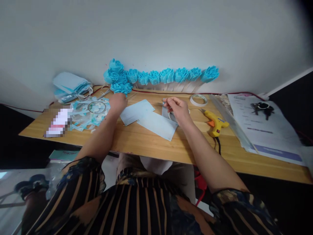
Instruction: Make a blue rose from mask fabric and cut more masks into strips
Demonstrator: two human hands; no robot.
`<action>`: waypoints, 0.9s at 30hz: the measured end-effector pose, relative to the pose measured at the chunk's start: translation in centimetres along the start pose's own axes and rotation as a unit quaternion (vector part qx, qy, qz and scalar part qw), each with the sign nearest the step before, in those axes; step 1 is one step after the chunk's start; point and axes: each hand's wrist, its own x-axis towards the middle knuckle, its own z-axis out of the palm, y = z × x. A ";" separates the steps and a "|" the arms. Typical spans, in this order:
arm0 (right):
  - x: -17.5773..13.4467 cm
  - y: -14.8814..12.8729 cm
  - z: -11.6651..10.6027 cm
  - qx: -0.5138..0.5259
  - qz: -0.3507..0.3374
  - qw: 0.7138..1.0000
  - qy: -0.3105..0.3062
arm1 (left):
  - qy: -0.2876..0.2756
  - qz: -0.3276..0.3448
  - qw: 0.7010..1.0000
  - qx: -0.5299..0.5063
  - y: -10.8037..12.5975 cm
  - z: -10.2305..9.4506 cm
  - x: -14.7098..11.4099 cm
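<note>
My left hand (118, 103) is closed, the back of it toward me, just in front of a bunch of blue paper flowers (117, 75). What its curled fingers hold, if anything, is hidden. My right hand (176, 107) makes a pinch over a grey flat piece (166, 112); a thin dark tip shows beside the fingers, too small to name. Between the hands lie two overlapping pale blue sheets (156, 122). A white tape roll (171, 115) is partly covered by my right hand.
Several stemmed blue flowers (167, 75) line the wall. Left are blue scraps (83, 112) with a clear tape roll (96, 107) and a stack of face masks (72, 85). To the right: another tape roll (198, 100), a yellow glue gun (216, 124), papers (264, 130) and keys (262, 109).
</note>
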 end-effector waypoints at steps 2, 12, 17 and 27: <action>0.0 -0.2 0.1 -0.001 -0.002 1.000 0.001 | -0.002 -0.005 1.000 0.020 0.0 0.2 0.0; 0.1 -0.3 0.0 -0.007 0.005 1.000 -0.002 | -0.002 0.011 0.999 0.046 0.2 0.7 0.1; 0.2 0.1 0.0 -0.021 0.009 0.999 -0.027 | -0.002 0.011 0.999 0.036 0.3 0.7 0.1; -0.4 0.4 -0.2 -0.387 -0.095 0.910 -0.112 | 0.000 0.014 1.000 0.010 0.2 0.6 -0.1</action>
